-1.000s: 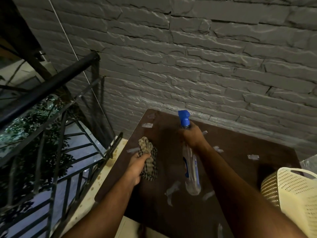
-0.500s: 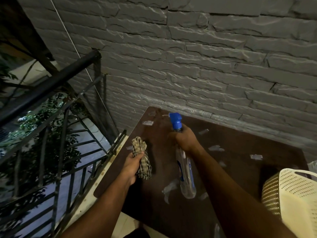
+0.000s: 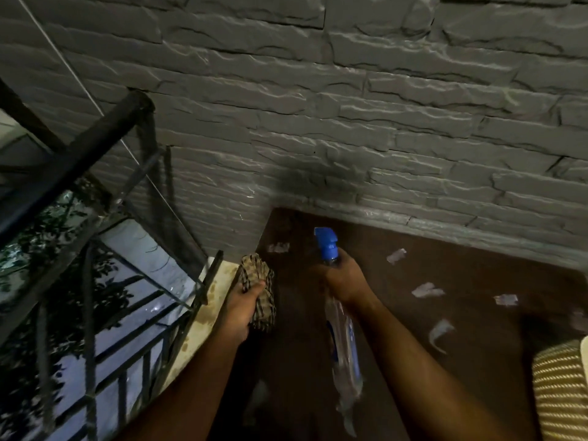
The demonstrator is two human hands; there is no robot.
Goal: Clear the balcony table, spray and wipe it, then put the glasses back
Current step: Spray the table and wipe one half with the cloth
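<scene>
A dark brown table [image 3: 477, 281] stands against the grey brick wall, with pale wet patches scattered over its top. My right hand [image 3: 345, 280] grips the neck of a clear spray bottle [image 3: 345, 351] with a blue trigger head, nozzle aimed toward the table's far left corner. My left hand [image 3: 243, 308] holds a bunched checked cloth [image 3: 259, 292] above the table's left edge. No glasses are in view.
A cream perforated basket [image 3: 563, 386] sits at the table's right near corner. A black metal railing [image 3: 63, 173] runs along the left, with foliage and a drop beyond it. The grey brick wall [image 3: 350, 106] closes off the far side.
Both hands have shifted left and toward the wall, carrying the bottle and cloth along. The cloth now hangs at the table's left edge. My view has turned upward and left.
</scene>
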